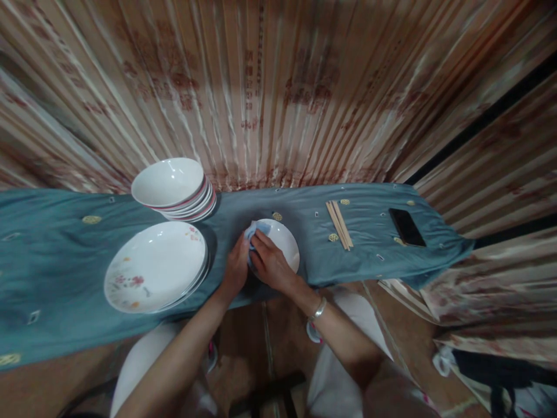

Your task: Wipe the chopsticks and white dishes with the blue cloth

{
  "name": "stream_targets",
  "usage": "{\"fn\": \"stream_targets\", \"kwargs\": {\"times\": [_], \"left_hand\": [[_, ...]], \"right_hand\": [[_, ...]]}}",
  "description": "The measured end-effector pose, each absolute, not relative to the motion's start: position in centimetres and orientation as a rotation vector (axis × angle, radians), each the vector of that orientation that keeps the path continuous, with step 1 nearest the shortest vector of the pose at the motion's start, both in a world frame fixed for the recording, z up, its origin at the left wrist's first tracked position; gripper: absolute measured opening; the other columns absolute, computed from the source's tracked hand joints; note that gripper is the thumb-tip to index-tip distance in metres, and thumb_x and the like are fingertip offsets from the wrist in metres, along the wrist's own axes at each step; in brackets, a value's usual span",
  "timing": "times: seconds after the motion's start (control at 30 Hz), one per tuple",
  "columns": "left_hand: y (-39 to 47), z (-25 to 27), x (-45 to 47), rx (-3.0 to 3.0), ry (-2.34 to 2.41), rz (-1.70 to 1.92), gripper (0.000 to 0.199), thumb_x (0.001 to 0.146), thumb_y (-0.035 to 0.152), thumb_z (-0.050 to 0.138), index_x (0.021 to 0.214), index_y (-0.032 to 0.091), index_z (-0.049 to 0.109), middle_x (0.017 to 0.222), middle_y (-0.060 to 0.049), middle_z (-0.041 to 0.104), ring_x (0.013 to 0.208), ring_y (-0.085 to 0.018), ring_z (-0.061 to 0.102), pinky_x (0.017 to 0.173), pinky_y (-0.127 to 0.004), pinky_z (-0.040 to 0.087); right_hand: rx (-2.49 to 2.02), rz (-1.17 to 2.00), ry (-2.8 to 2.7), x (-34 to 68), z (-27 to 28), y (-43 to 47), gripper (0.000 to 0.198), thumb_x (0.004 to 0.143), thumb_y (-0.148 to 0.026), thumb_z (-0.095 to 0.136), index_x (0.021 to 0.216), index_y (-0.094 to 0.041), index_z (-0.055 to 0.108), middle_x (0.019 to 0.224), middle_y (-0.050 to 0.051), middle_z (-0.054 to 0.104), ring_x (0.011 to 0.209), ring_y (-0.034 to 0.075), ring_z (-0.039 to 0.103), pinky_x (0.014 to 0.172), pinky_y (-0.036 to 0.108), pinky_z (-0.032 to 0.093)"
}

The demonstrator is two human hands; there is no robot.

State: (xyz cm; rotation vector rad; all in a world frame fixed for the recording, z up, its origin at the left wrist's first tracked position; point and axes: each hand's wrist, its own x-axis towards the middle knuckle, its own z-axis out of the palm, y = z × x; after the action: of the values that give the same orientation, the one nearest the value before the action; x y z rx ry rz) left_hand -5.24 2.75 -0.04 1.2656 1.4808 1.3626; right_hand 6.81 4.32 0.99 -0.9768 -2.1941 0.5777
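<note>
A white bowl (287,241) sits on the cloth-covered table in front of me. My left hand (236,264) is closed at the bowl's left edge, its fingertips partly hidden beside a light blue cloth (251,230). With bent fingers, my right hand (272,259) reaches over the bowl and presses the blue cloth against the left part of its rim. A bracelet circles my right wrist. To the left lies a stack of large white plates (159,267) with a floral pattern. Behind them stands a stack of white bowls (169,183), some with red rims.
Several wooden chopsticks (339,225) lie right of the bowl, and a black phone (407,227) rests farther right. A teal patterned tablecloth (243,203) covers the narrow table. Pleated curtains (270,93) hang close behind it and on the right.
</note>
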Motion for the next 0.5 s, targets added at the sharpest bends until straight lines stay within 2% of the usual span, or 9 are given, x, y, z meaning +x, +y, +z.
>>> {"fn": "stream_targets", "kwargs": {"times": [0.27, 0.5], "left_hand": [[2.2, 0.5, -5.0, 1.292, 1.485, 1.317, 0.053, 0.091, 0.044, 0.038, 0.132, 0.012, 0.051, 0.142, -0.011, 0.049, 0.134, -0.022, 0.041, 0.115, -0.038, 0.025], [1.8, 1.3, -4.9, 1.317, 1.448, 1.314, 0.051, 0.091, 0.041, 0.038, 0.131, 0.014, 0.053, 0.138, -0.01, 0.054, 0.129, -0.023, 0.047, 0.113, -0.04, 0.029]], "right_hand": [[-1.094, 0.344, -2.229, 7.0, 0.4, 6.5, 0.042, 0.094, -0.021, 0.038, 0.132, -0.004, 0.048, 0.143, 0.021, 0.042, 0.135, 0.025, 0.039, 0.114, 0.04, 0.033], [-1.281, 0.106, -2.282, 8.7, 0.1, 7.7, 0.04, 0.092, -0.014, 0.039, 0.128, -0.003, 0.051, 0.137, 0.023, 0.047, 0.124, 0.028, 0.047, 0.105, 0.044, 0.039]]}}
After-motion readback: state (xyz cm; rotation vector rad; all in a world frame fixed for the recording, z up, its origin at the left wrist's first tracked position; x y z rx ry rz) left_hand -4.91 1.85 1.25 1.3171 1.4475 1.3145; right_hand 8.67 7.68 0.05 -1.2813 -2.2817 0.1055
